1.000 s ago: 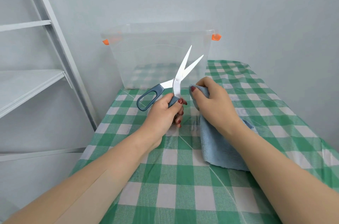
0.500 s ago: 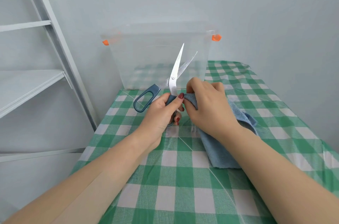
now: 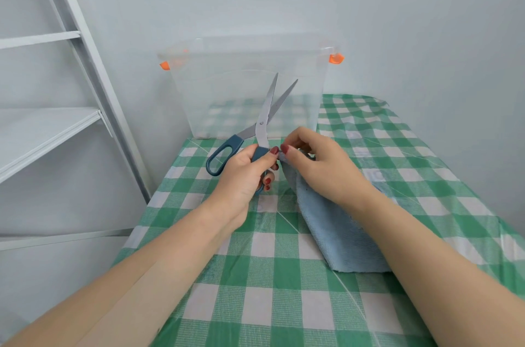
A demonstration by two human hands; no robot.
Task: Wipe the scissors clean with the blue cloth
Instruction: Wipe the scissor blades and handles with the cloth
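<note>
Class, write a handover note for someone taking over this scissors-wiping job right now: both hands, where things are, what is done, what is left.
Left hand grips one dark-blue handle of the steel scissors, blades part open, pointing up.
Right hand pinches the top edge of the blue microfibre cloth beside that handle; the rest trails onto the green-checked table.
Done: cloth is up at the scissors.
Left: wipe both blades; cloth touches neither.

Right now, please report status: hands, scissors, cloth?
Left hand grips blue-handled steel scissors, blades open. Right hand pinches light-blue cloth near handle. Nothing blocking.
</note>
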